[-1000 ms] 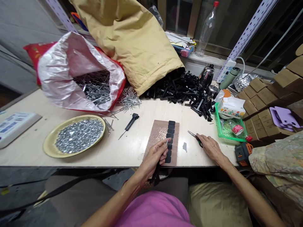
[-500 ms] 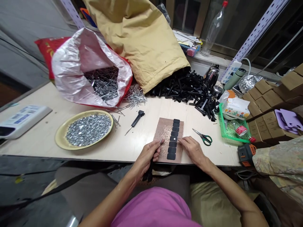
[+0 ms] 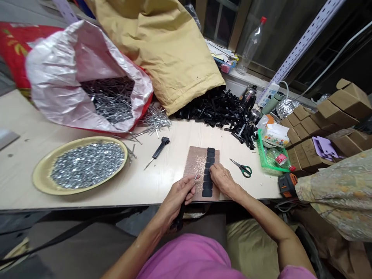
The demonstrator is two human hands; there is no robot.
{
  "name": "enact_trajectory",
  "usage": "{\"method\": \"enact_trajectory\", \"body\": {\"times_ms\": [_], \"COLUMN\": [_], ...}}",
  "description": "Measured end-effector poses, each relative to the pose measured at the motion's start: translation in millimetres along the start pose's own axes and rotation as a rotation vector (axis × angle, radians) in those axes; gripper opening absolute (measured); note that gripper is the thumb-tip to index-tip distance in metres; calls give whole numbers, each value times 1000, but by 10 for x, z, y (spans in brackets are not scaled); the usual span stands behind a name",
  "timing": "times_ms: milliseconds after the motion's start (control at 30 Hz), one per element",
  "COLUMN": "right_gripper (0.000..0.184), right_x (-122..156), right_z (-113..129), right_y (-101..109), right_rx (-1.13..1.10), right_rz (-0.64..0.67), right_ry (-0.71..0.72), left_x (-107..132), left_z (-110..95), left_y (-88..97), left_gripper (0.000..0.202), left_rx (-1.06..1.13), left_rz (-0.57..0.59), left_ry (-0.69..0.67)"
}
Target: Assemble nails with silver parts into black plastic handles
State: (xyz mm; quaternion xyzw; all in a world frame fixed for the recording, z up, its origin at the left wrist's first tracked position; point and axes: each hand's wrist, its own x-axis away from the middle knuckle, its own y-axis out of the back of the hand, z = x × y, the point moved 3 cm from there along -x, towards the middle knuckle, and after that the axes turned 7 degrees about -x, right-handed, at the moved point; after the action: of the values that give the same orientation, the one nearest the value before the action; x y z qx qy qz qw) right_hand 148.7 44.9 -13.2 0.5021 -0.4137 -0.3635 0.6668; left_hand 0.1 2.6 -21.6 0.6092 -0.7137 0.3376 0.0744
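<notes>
My left hand (image 3: 180,190) is closed around a black-handled tool (image 3: 180,217). Its thin metal tip shows above my thumb, and the handle hangs below the table edge. The fingertips of my right hand (image 3: 223,179) are pressed together on a column of black rounded pads (image 3: 207,185), covering part of it; whatever they pinch is hidden. Under the pads lies a brown board (image 3: 192,157) sprinkled with pale crumbs. Another black-handled tool with a metal shaft (image 3: 157,152) rests on the table to the left. Scissors with green-and-black handles (image 3: 245,170) lie right of the board.
A yellow dish (image 3: 43,182) of small metal pieces stands at left. Behind it, a red-and-white sack (image 3: 52,73) spills metal rods (image 3: 155,118). A tan sack (image 3: 177,58) spills black plastic parts (image 3: 215,106). At right are a green basket (image 3: 263,161), cardboard boxes (image 3: 310,153) and a black-orange battery (image 3: 287,185).
My right hand has moved from the pads' right edge onto them, covering the small bright spot on one pad. My left hand still grips the tool. The view has shifted.
</notes>
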Motion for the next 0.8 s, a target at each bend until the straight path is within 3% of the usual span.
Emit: {"method": "enact_trajectory", "body": {"times_ms": [100,200,367,467,633,800], "right_gripper": [15,16,6,9,15,11], "right_x": [-23,-49,-34,-36,-70,-82], "right_z": [4,30,224,382,509,519], "right_y": [14,9,91,125,119,77], "right_rx": [-39,-173,-850,-1106,-1262,-1185], "right_rz": [-10,-104,-425,-503,-552,-604], "right_ry": [-8,-9,-53,-146,-240,-264], "left_x": [13,27,57,57,4,-81], "left_z": [-5,-32,-92,-133,-188,-206], "left_y": [32,85,161,182,215,256], "left_gripper": [61,62,58,57,58,58], "left_rx": [13,38,44,20,4,-4], "left_rz": [32,47,78,95,126,170], "left_ry": [11,8,-13,-49,-81,-45]}}
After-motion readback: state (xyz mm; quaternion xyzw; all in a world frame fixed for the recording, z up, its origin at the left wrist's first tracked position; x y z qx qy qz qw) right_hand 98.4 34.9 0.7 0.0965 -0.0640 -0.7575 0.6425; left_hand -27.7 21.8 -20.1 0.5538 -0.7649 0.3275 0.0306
